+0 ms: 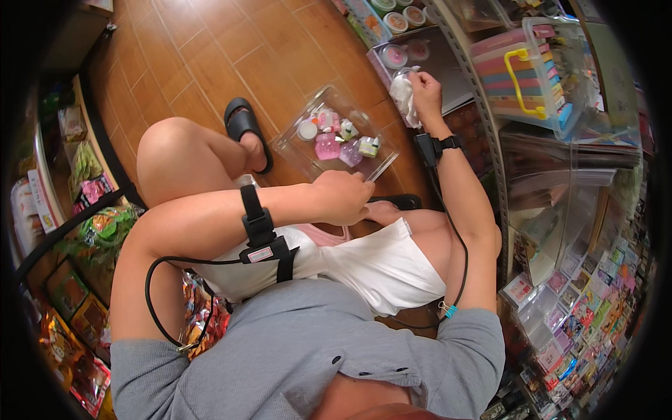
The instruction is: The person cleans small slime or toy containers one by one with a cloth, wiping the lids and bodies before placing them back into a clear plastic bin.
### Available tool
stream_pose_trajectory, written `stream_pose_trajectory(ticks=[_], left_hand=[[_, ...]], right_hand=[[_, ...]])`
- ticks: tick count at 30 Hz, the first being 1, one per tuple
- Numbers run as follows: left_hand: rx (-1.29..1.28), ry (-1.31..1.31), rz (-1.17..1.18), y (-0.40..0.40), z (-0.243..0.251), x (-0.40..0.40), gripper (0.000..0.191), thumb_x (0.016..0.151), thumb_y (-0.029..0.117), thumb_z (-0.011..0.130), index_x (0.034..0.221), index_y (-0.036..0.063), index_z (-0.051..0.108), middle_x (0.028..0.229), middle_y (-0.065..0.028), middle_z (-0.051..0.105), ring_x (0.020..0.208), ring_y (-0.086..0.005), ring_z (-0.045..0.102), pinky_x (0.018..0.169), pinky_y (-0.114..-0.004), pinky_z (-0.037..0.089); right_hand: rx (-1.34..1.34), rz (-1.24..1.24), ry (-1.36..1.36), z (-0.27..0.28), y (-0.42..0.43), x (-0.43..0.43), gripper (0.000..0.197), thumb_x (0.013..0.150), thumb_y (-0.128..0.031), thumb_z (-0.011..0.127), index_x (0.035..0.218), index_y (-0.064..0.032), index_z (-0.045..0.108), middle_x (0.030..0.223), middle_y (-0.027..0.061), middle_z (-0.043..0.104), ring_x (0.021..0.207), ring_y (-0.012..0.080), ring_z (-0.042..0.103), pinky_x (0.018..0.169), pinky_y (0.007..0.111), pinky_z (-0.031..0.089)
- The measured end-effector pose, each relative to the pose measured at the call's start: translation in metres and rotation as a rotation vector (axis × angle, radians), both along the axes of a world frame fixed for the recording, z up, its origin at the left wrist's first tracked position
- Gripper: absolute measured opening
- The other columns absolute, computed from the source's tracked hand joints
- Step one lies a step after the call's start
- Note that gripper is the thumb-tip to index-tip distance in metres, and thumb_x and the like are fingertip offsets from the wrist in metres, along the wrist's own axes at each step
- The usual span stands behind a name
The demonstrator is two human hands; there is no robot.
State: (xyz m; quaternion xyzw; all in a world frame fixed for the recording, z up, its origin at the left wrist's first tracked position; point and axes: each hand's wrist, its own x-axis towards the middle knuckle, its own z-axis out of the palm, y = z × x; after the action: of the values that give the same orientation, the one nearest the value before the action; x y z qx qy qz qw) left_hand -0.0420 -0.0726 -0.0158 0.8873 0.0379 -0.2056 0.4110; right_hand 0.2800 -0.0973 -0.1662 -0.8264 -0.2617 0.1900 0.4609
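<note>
My right hand (426, 97) holds a crumpled white cloth or tissue (403, 94) over the front edge of a shallow cardboard box (446, 79) on the low shelf. Round clear tubs with pink labels (394, 55) stand in that box, one of them close to my fingers. On the floor before me is a clear plastic tray (295, 137). Inside lie several small containers, among them a pink jar (327, 147), a purple jar (350, 153) and a white-lidded tub (307, 129). My left hand (344, 197) grips the tray's near edge, its fingertips partly hidden.
A metal shelf upright (485, 110) runs along my right, beside a clear case with a yellow handle (517, 84). Packaged goods (583, 315) fill the lower right. Snack bags (107, 226) line the left. My sandalled foot (249, 136) stands left of the tray on the tiled floor (210, 58).
</note>
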Motion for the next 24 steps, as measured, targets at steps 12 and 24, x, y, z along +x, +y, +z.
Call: stream_pose_trajectory(ticks=[12, 24], left_hand=[[0.355, 0.089, -0.443, -0.009, -0.017, -0.018, 0.03, 0.092, 0.024, 0.061, 0.116, 0.0076, 0.068, 0.108, -0.0127, 0.069, 0.101, -0.0284, 0.068, 0.08, -0.041, 0.049], [0.345, 0.085, -0.36, -0.013, -0.013, -0.028, 0.031, 0.086, 0.023, 0.067, 0.114, 0.0103, 0.068, 0.109, -0.0092, 0.07, 0.101, -0.0261, 0.068, 0.078, -0.04, 0.048]], right_hand=[[-0.617, 0.584, 0.015, -0.085, -0.008, -0.169, 0.057, 0.085, -0.036, 0.07, 0.115, 0.0112, 0.061, 0.109, 0.0354, 0.068, 0.105, 0.0493, 0.066, 0.09, 0.052, 0.053], [-0.628, 0.422, 0.185, -0.148, 0.032, -0.177, 0.06, 0.085, -0.047, 0.074, 0.106, 0.0094, 0.072, 0.108, 0.0331, 0.07, 0.105, 0.0463, 0.069, 0.089, 0.05, 0.054]])
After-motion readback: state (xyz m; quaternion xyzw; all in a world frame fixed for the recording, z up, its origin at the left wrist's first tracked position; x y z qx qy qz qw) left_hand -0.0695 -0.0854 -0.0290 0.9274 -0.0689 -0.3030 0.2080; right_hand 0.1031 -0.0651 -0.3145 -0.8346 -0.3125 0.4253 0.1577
